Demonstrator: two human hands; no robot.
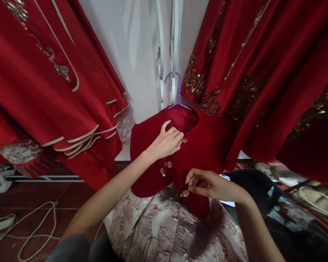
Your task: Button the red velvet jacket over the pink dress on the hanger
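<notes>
A short red velvet jacket (pixel 207 142) is on a purple hanger (pixel 178 95), its front edges lying apart toward the hem. My left hand (pixel 168 142) is closed on the jacket's front beside the top jewelled button (pixel 184 140), one finger raised toward the neckline. Lower on the opposite front panel, my right hand (pixel 203 182) has curled fingers, with thumb and fingertips close together just above a pearl-like button (pixel 185 194). Whatever those fingertips hold is hidden. Two more jewelled fastenings (pixel 165 168) show on the left panel.
Red garments with pale piping (pixel 79 109) hang at left, and red sequined ones (pixel 251 91) at right. Shiny patterned fabric (pixel 164 225) lies below the jacket. A phone (pixel 226 196) rests on a black surface at right. A pale cable (pixel 47 225) coils on the floor.
</notes>
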